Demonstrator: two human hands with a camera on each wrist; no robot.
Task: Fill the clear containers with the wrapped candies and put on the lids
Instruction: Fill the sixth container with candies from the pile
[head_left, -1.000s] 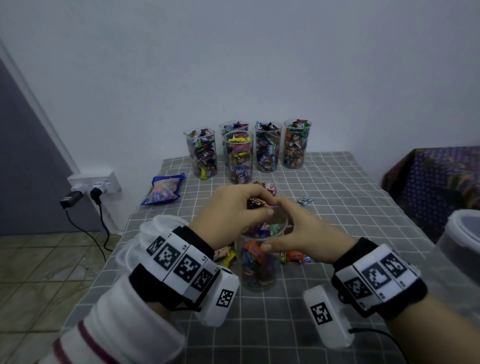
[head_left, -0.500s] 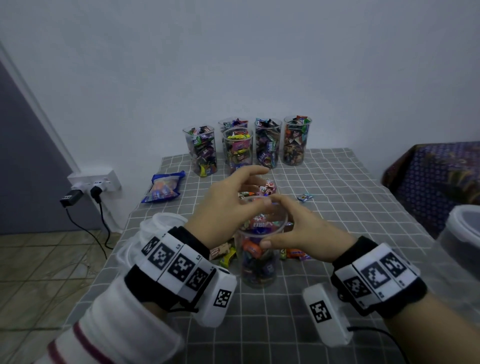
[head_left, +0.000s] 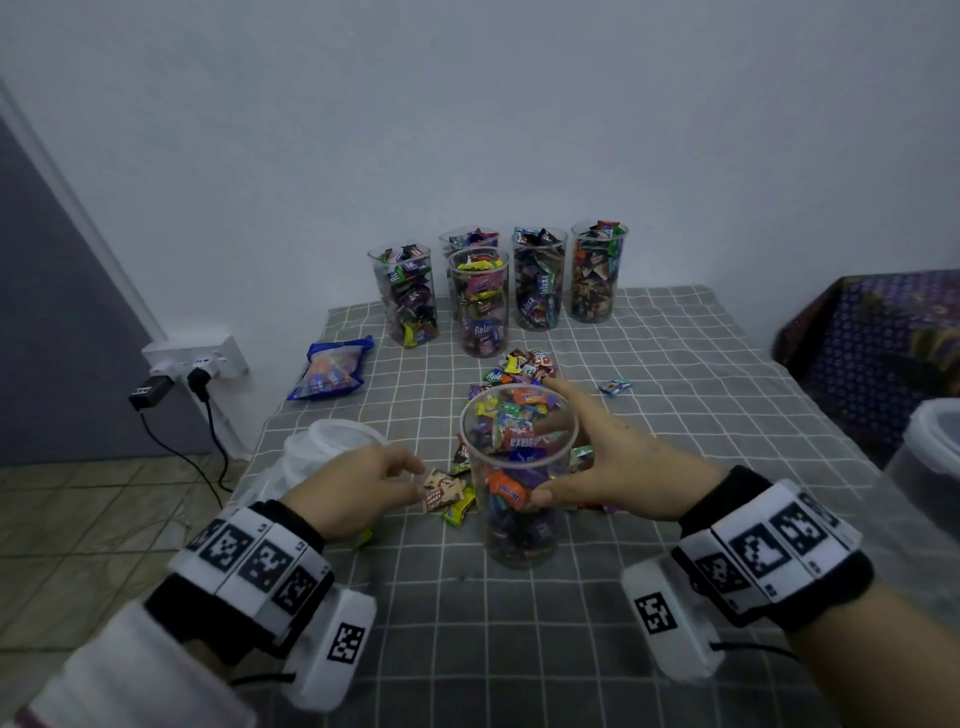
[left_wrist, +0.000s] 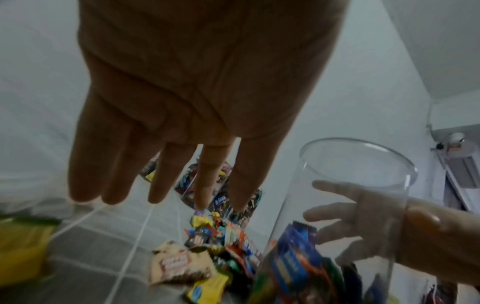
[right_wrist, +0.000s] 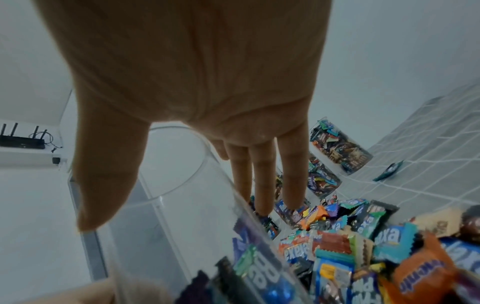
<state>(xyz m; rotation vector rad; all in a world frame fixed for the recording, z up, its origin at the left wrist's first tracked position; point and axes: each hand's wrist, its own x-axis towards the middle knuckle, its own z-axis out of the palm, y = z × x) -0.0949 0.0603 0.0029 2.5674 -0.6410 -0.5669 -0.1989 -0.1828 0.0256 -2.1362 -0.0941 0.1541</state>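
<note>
From the head view, a clear cup (head_left: 519, 483) is seen upright on the grey checked tabletop (head_left: 675, 364), part-filled with bright wrapped candies, its rim bare of any lid. The right hand (head_left: 618, 457) is wrapped around its far side, thumb at the near wall. Left of it, the left hand (head_left: 358, 483) is held with loose fingers just beside a beige candy (head_left: 441, 491). Beyond both hands, five filled cups (head_left: 478, 301) are lined up.

In the left wrist view, the left hand's fingers (left_wrist: 155, 174) are seen straight, nothing held.

In the right wrist view, the cup (right_wrist: 182, 205) is gripped between thumb and fingers.
</note>
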